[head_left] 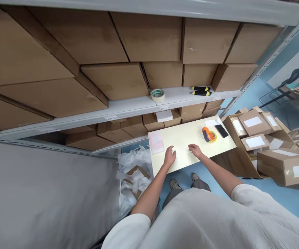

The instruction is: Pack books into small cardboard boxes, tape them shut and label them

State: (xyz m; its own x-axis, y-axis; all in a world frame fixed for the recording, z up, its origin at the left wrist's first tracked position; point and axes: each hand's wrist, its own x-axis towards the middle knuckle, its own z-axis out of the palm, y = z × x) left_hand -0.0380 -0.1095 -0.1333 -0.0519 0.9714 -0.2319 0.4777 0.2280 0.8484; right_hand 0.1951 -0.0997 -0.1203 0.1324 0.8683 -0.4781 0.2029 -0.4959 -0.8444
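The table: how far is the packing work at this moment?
Done: labelled boxes are piled beside the table. In hand: nothing; left hand and right hand rest empty on it. Left: the pink packet lies unpacked, the tape dispenser unused.

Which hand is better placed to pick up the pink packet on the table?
Left. The left hand rests on the table just beside the pink packet, nothing between them. The right hand lies farther right and would probably have to cross over the left to reach it.
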